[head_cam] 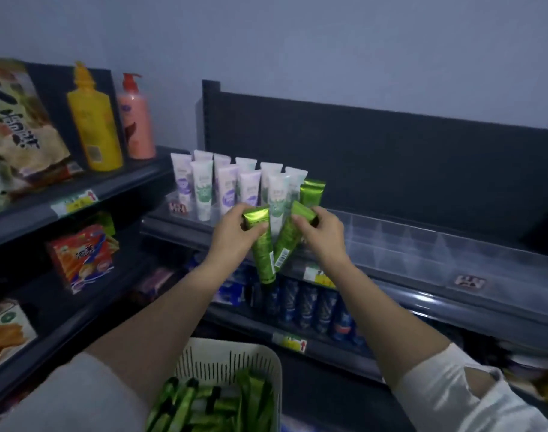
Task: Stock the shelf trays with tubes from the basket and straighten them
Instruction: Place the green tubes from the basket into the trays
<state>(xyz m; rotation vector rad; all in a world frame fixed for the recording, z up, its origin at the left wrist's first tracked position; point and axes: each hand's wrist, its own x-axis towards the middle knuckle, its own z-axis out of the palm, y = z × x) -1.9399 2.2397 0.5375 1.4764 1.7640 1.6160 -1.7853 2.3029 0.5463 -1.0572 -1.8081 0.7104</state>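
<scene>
Before the dark shelf (391, 269), one green tube (263, 244) is gripped in the left hand (235, 235), another tube (289, 238) apparently pinched by the right hand (324, 235); fingers curled.

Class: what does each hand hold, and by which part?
The left hand grips the left green tube, the right hand the right green tube, each near its flat crimped top.

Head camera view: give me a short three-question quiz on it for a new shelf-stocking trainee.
1. True or false: the basket is empty.
2. The left hand and right hand each hold: A) a white tube B) a green tube C) a bottle.
3. Fill in: the yellow bottle stands beside a ____ bottle.
Key: 1 false; 2 B; 3 pink, the pink bottle.
</scene>
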